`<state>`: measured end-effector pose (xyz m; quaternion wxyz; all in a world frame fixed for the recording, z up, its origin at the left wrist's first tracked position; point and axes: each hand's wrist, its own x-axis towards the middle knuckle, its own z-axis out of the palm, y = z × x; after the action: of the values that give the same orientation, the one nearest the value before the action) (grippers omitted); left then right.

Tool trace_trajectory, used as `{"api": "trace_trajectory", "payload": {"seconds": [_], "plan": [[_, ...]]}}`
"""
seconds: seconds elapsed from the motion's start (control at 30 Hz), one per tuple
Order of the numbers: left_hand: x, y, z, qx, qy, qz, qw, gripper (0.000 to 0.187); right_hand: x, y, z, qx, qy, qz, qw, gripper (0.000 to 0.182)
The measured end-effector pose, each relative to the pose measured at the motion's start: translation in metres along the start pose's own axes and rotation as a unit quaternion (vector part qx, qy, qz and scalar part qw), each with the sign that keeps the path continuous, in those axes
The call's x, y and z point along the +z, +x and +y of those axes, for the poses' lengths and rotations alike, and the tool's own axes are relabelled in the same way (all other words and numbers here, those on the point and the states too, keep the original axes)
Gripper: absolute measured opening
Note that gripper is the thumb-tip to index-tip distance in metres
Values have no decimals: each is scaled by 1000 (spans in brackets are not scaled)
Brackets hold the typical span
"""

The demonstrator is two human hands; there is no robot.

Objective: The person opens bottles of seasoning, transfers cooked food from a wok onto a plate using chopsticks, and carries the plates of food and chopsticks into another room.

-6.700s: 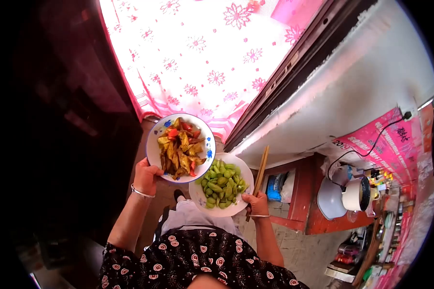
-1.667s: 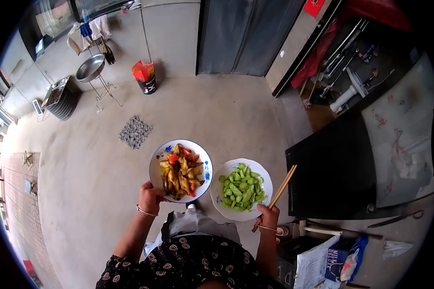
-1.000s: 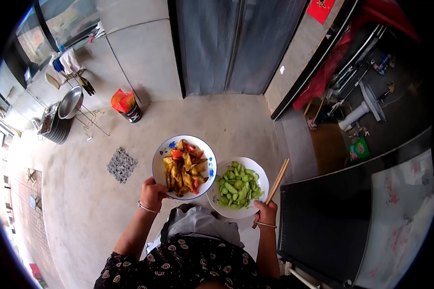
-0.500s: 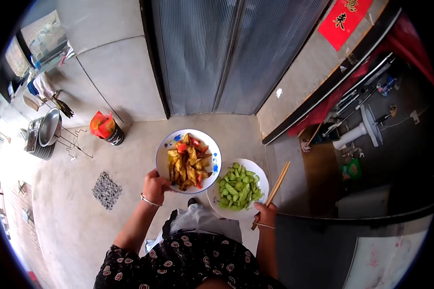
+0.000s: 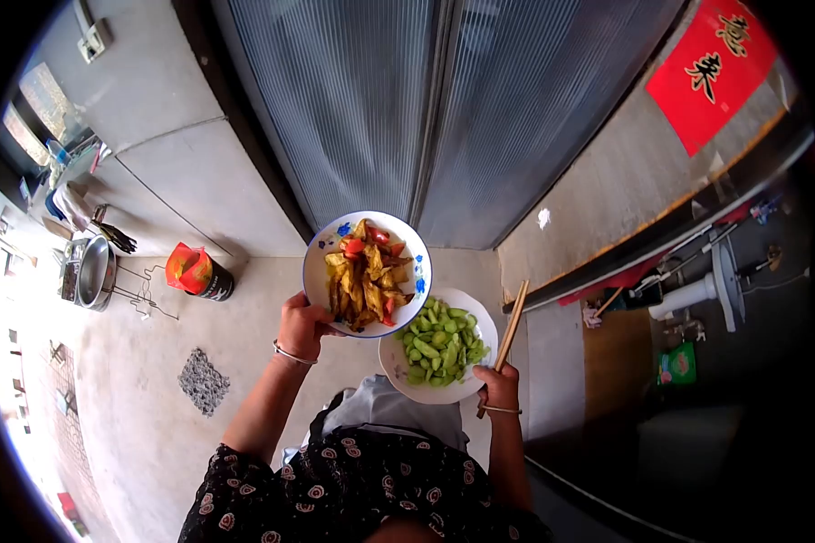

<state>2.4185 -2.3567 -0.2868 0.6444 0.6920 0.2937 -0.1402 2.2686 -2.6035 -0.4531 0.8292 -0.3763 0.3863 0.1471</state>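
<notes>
My left hand (image 5: 301,326) is closed on the edge of a white plate (image 5: 317,294) with a blue rim and blue flowers. Browned, eggplant-like strips with red pepper pieces (image 5: 367,276) are heaped on it. Lower and to the right, my right hand (image 5: 500,389) grips a second white plate (image 5: 483,319) piled with green edamame pods (image 5: 436,342). A pair of wooden chopsticks (image 5: 515,326) is pinched in the same hand, pointing up past the plate's right side. The first plate overlaps the second one's upper left edge in view. Both plates are roughly level, and fingers underneath are hidden.
Ahead hangs a ribbed translucent door curtain (image 5: 353,118) between grey walls. A black bucket (image 5: 215,282) with a red liner stands by the left wall, near a metal pan (image 5: 95,271). A grey rough patch (image 5: 204,382) marks the floor. Right is a doorway with a washbasin (image 5: 724,274).
The door curtain and red wall sign appear larger and closer. Both plates, still held, sit slightly higher in view. The doorway on the right has swung further toward the edge.
</notes>
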Motion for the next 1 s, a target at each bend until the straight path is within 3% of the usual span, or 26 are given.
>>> {"api": "trace_trajectory", "payload": {"seconds": [0.27, 0.37, 0.4, 0.53, 0.57, 0.63, 0.73, 0.83, 1.0], "plan": [[55, 80, 27, -9, -6, 26, 1000, 35, 18, 105, -52, 38, -97, -79, 991, 11], [64, 116, 39, -24, 7, 28, 999, 36, 32, 139, -61, 43, -87, -130, 987, 12], [72, 127, 43, -24, 3, 25, 999, 36, 43, 149, -58, -12, -26, -128, 991, 13], [90, 177, 50, -18, -5, 7, 1000, 33, 66, 184, -92, 53, -51, -139, 988, 15], [96, 184, 53, -25, -16, 6, 1000, 32, 61, 197, -89, 72, -106, -145, 981, 17], [98, 199, 60, -24, -13, 2, 1000, 32, 70, 217, -72, 30, -18, -168, 985, 18], [96, 212, 74, -23, -10, 4, 1000, 31, 90, 231, -71, 14, -25, -179, 983, 19], [106, 216, 76, -17, -14, 13, 1000, 31, 100, 232, -104, 56, -88, -178, 979, 21], [113, 239, 90, -13, -22, 43, 999, 33, 106, 276, -95, 27, -113, -229, 966, 20]]}}
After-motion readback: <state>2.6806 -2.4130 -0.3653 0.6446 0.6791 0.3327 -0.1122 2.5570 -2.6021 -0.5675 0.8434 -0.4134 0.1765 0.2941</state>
